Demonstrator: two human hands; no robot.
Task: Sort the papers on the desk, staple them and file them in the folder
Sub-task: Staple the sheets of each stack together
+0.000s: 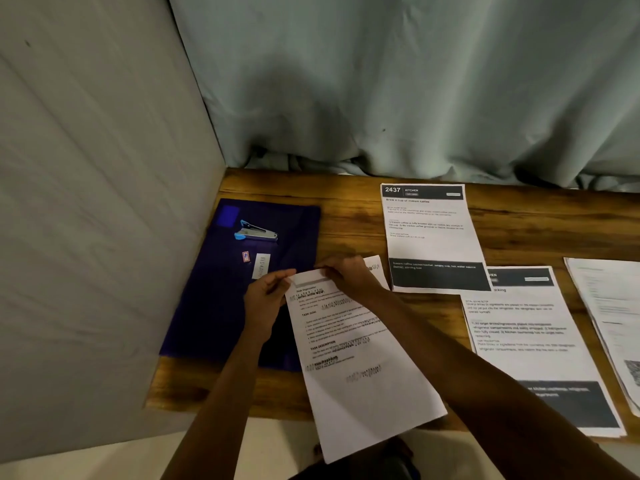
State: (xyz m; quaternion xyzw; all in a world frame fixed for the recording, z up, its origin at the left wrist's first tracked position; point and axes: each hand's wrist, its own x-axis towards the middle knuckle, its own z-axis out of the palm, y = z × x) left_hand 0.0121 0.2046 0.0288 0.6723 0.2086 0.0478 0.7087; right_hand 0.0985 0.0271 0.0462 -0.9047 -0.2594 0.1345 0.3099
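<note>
A set of white printed sheets [356, 362] lies slanted over the desk's front edge. My left hand [265, 304] pinches its top left corner, and my right hand [348, 278] grips its top edge. A dark blue folder [207, 306] lies flat at the left, partly under the sheets. On the folder rests a blue and silver stapler [256, 232], beyond both hands. Two printed pages lie to the right: one headed 2437 Kitchen [429, 233] and another [533, 341] nearer the front. A further paper stack [609, 313] is cut off at the right edge.
The wooden desk [346, 223] stands in a corner, with a grey wall panel [86, 202] on the left and a pale curtain [415, 81] behind it. A small red label [246, 257] and a white tag [261, 266] sit on the folder.
</note>
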